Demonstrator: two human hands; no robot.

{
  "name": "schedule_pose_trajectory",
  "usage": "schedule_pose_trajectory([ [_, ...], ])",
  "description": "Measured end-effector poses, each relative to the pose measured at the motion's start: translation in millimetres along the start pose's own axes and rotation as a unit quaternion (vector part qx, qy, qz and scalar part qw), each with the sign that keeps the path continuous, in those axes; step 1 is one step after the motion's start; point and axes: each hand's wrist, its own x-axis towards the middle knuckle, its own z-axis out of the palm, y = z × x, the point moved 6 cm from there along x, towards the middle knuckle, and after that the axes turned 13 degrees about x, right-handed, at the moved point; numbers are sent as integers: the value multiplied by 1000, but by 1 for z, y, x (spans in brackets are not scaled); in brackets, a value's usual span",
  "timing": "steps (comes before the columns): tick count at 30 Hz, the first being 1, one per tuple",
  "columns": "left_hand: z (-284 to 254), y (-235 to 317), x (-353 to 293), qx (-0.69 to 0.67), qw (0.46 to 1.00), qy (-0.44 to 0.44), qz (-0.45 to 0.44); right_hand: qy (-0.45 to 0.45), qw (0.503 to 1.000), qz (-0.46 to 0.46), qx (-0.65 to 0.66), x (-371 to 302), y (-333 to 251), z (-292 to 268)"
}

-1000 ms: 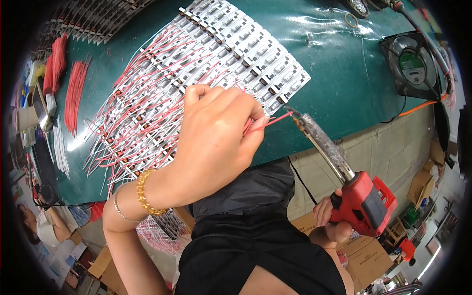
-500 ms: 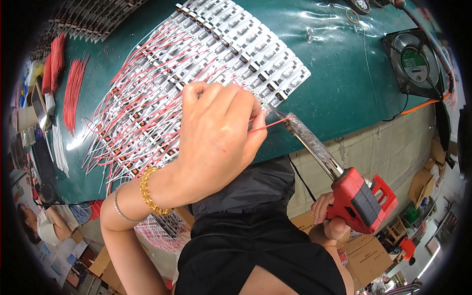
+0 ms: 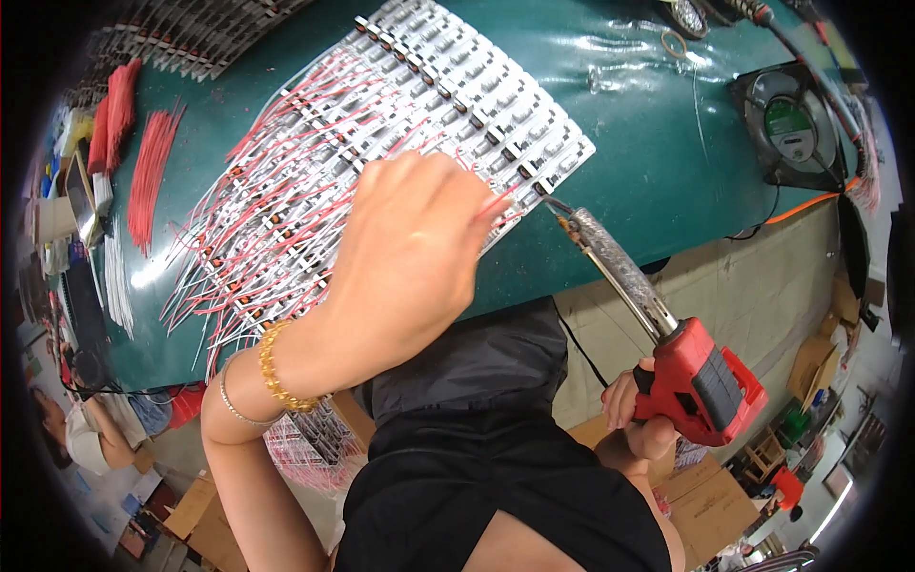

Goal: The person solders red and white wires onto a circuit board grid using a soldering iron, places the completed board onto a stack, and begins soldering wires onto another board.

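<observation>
My left hand (image 3: 405,257) hovers over the near right part of a panel of white connected modules (image 3: 486,91). Its fingers pinch a short red wire (image 3: 498,204), whose end points toward the modules' lower right edge. The fingertips are partly hidden behind the knuckles. In my right hand (image 3: 637,419) is a soldering gun (image 3: 703,386) with a red and black handle and a long metal barrel. Its thin tip reaches the row at the panel's near right corner. Many red and white wires (image 3: 257,210) trail from the modules on the left.
A bundle of red wires (image 3: 152,181) and some white wires (image 3: 116,286) lie on the green table (image 3: 658,162). More module panels (image 3: 181,43) are at the far left. A square fan (image 3: 789,126) stands on the right. Another person (image 3: 95,434) is at the lower left.
My left hand has shifted slightly left, and the red wire, earlier stretching right to the gun's barrel, now points up at the modules. The soldering tip has moved slightly right.
</observation>
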Motion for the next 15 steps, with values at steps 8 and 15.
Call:
schedule_pose_trajectory([
  [8, -128, -68, -120, -311, 875, 226, -295, -3, 964, -242, -108, 25, -42, 24],
  [15, -8, -31, -237, -295, 795, -292, -442, -82, 841, -407, -346, 95, -130, 113],
])
